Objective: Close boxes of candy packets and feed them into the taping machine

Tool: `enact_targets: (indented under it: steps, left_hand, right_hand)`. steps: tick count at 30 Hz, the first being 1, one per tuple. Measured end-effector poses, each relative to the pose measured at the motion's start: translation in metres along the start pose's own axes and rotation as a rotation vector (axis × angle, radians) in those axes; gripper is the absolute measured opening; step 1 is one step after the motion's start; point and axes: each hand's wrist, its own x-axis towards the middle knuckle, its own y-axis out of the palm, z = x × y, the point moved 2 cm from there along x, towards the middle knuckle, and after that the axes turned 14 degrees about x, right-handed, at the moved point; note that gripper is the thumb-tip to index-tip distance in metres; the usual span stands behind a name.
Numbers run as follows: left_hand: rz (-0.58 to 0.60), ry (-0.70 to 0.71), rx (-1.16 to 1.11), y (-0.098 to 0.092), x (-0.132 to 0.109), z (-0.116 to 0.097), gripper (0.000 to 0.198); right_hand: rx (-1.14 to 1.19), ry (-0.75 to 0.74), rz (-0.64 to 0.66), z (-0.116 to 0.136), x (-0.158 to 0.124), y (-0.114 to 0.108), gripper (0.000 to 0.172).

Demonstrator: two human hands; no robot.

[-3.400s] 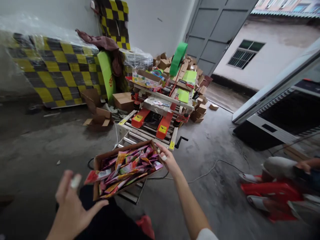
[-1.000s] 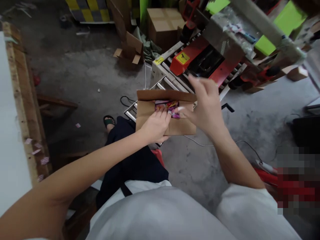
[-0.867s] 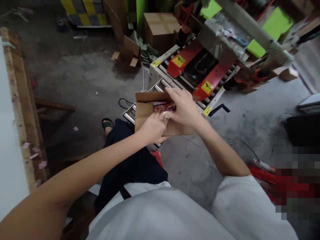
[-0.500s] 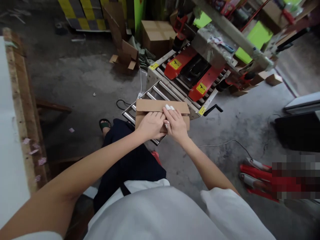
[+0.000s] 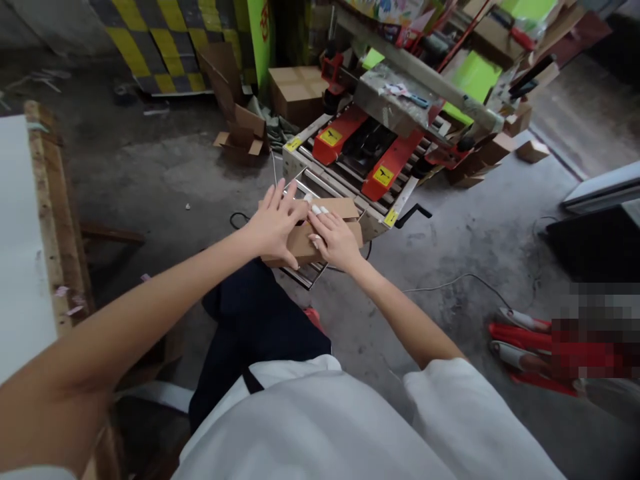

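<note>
Brown cardboard, front and centre: the small box sits over the near end of the roller conveyor, and the rollers seem to carry its weight, which would leave both hands free for the top. And look at the right hand! Flat, fingers straight and close together, gripping nothing, it lies across the flaps, presumably pinning them because loose card likes to spring up. Over the box's left end comes the left hand, fingers fanned wide, thumb out toward the near side, closed around nothing; whether its palm is touching the card, I can't tell. White coverings show on several fingertips. Just past the box, the conveyor's frame runs corner to corner, a yellow sticker at each, and two red guides reach toward its near edge, set apart with a gap between, perhaps to keep whatever passes in line. Out by the right corner juts a black crank, clear of the rollers, probably so it can turn freely.
</note>
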Motion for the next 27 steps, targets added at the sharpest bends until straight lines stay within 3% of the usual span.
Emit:
enact_targets:
  steps: [3,6,9,12,14,17,19,21,24,27]
  left_hand:
    - [0.125,0.038,-0.01,0.003,0.024,0.008,0.136]
    - [0.066,-0.15,0.016,0.007,0.028,-0.01,0.122]
    - [-0.003,-0.401,0.009,0.009,0.021,-0.039,0.117]
    - [-0.056,-0.518,-0.026,0.006,0.014,-0.051,0.115]
    - [-0.052,-0.5,-0.097,0.004,0.011,-0.042,0.101]
    - [-0.012,-0.51,-0.348,0.008,0.013,-0.007,0.066]
    - [-0.037,-0.526,-0.526,0.017,0.023,0.017,0.059]
    - [-0.085,-0.457,-0.653,0.029,0.038,0.028,0.053]
    - [-0.081,-0.28,-0.732,0.049,0.055,0.022,0.059]
    - [-0.047,-0.23,-0.677,0.058,0.056,0.006,0.066]
  right_hand:
    - [0.006,-0.052,0.039,-0.014,0.006,-0.01,0.057]
    - [-0.059,-0.03,0.019,-0.033,0.016,-0.019,0.06]
    - [-0.144,0.165,-0.129,-0.05,0.027,-0.021,0.072]
    - [-0.119,0.395,-0.28,-0.064,0.032,-0.013,0.079]
    - [-0.062,0.452,-0.332,-0.071,0.033,-0.004,0.082]
    - [-0.021,0.404,-0.325,-0.081,0.037,0.003,0.084]
    - [-0.018,0.367,-0.268,-0.087,0.041,0.003,0.083]
    - [-0.007,0.354,-0.201,-0.092,0.044,-0.001,0.082]
    - [0.017,0.34,-0.142,-0.095,0.045,-0.006,0.074]
    - [0.013,0.351,-0.164,-0.092,0.045,-0.005,0.067]
